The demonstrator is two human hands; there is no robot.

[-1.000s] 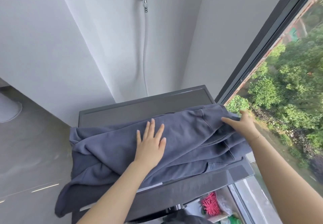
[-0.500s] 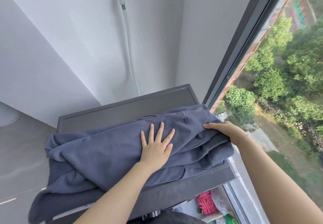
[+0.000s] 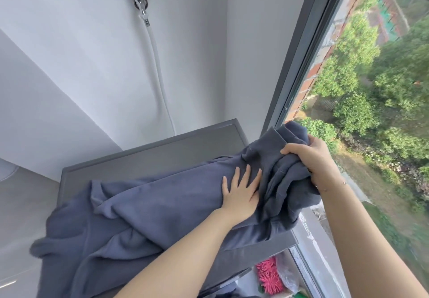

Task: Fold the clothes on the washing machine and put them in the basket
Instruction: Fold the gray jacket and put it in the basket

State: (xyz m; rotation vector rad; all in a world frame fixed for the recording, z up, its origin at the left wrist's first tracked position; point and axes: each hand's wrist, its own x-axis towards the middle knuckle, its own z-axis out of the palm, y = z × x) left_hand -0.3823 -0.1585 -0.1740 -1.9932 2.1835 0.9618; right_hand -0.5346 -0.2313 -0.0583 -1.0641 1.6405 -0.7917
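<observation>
While the right grip [image 3: 311, 158] had its fingers curled tight round a bunched end of the blue-grey sweatshirt [image 3: 151, 207], lifted clear of the surface beside the window frame [image 3: 299, 65], the left grip [image 3: 241, 191] lay flat and straight-fingered just beside it, pressing the cloth down and holding nothing. Away from both, the rest of the garment sprawled over the washing machine [image 3: 148, 158], its far end drooping off the corner furthest from the right grip. No basket could be made out; below the right forearm only a pink spiky thing [image 3: 270, 279] and some clutter showed.

To fold well, I judged the flat palm should serve as the crease line: keep it planted, carry the gathered end across it toward the far side, and lay it down without twisting. The wad looked thick, so it would want shaking loose first, and the overhanging end drawing back up.
</observation>
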